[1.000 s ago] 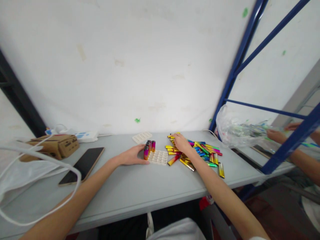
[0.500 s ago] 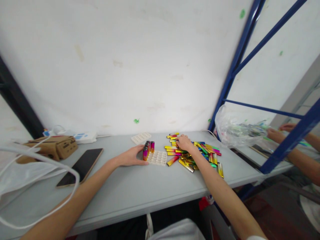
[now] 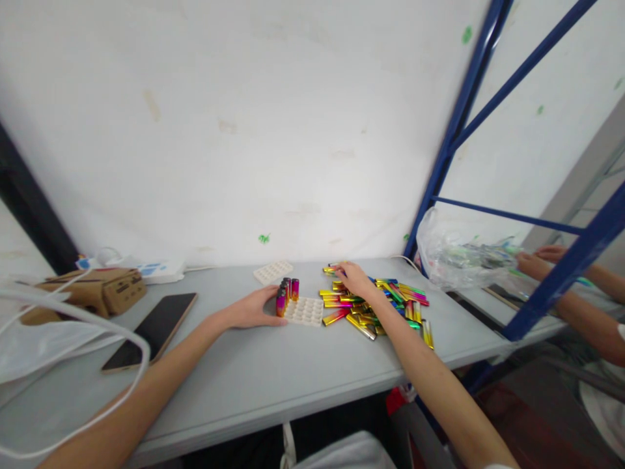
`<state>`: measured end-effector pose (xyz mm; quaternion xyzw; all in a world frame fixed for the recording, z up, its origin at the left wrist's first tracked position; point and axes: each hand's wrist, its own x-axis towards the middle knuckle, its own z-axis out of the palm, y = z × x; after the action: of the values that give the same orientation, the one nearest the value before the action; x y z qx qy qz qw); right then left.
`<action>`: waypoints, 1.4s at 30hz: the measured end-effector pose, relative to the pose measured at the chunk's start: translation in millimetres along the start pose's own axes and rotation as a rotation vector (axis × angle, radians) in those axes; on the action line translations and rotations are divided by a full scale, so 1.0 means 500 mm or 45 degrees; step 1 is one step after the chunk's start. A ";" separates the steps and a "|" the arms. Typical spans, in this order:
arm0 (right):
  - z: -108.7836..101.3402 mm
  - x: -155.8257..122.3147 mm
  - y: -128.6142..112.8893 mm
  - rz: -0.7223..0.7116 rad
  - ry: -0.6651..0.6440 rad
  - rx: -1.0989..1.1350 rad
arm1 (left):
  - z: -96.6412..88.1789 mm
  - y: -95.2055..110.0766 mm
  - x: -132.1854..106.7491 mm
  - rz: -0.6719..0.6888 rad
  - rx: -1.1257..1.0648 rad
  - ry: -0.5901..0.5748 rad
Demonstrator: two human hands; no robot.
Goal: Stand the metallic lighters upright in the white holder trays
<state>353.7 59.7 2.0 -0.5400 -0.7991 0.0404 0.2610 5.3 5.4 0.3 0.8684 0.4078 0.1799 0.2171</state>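
Left hand (image 3: 250, 309) cups a pale tray (image 3: 307, 312) (upright lighters (image 3: 295, 289) inside); right hand (image 3: 355, 280) is among loose lighters (image 3: 361, 327).

Pale pitted tray (image 3: 308, 312) flat; purple-orange lighters (image 3: 295, 289), apparently, upright at its left; metallic multicoloured pile (image 3: 362, 320) right.

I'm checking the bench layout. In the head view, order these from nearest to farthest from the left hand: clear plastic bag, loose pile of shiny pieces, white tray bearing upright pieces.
1. White tray: just right of the left hand.
2. Loose pile of shiny pieces: farther right, past the tray.
3. Clear plastic bag: farther right still, beyond the pile.
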 end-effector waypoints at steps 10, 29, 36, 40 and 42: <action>0.011 0.000 -0.055 0.113 0.112 0.739 | -0.001 0.007 0.001 -0.025 0.008 -0.033; 0.023 -0.034 -0.130 0.161 -0.215 1.625 | -0.002 0.015 -0.003 -0.005 -0.041 -0.020; 0.029 -0.033 -0.148 0.319 -0.332 1.550 | -0.003 0.021 -0.005 0.000 -0.021 -0.019; 0.037 -0.032 -0.160 0.462 -0.221 1.448 | -0.004 0.022 -0.008 0.018 -0.016 -0.023; 0.042 -0.033 -0.165 0.467 -0.175 1.389 | -0.004 0.021 -0.008 0.030 -0.015 -0.014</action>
<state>279.1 15.4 6.6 -0.4532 -0.5713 0.5258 0.4379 8.6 -3.6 6.9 0.8729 0.3953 0.1802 0.2223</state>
